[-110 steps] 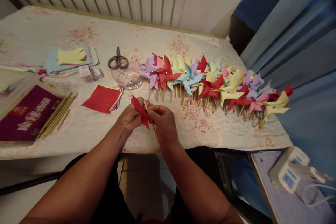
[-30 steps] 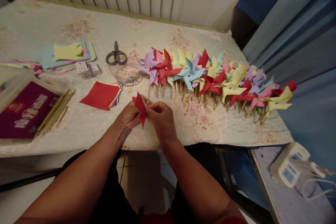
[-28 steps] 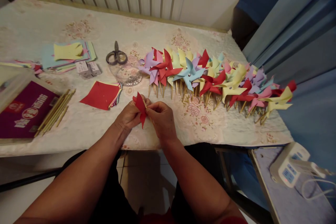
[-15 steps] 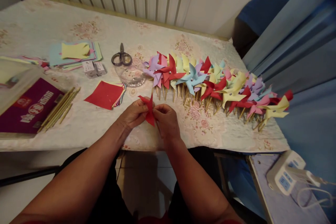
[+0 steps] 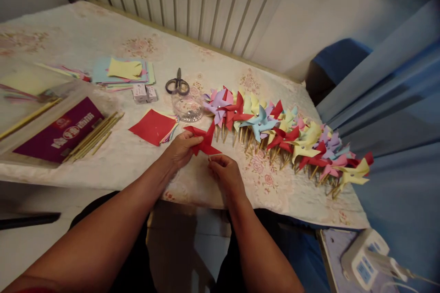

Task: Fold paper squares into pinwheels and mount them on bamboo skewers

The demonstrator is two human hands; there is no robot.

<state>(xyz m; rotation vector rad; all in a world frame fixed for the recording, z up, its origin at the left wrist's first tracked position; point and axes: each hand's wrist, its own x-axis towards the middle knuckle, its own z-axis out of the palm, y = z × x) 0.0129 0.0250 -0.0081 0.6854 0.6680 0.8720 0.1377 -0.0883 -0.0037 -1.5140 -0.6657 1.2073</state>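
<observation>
My left hand [image 5: 180,150] pinches the left vanes of a red paper pinwheel [image 5: 205,140] held just above the table's front edge. My right hand [image 5: 225,175] sits below and to the right of it, fingertips closed on the pinwheel's thin stick, which is mostly hidden by the fingers. A long row of finished pinwheels [image 5: 282,135] in red, yellow, blue, purple and pink lies on wooden sticks to the right. A stack of paper squares with a red one on top [image 5: 153,126] lies just left of my hands.
Scissors [image 5: 178,85] rest on a clear round dish [image 5: 187,107]. Wooden sticks [image 5: 92,136] lie beside a purple box [image 5: 61,130]. Pastel paper sheets [image 5: 123,71] and two small boxes [image 5: 145,93] sit farther back. A power strip [image 5: 362,259] is at lower right.
The red pinwheel has turned from edge-on to flatter with its vanes spread. My right hand has dropped below it. The camera view has shifted, so the table appears farther right and lower.
</observation>
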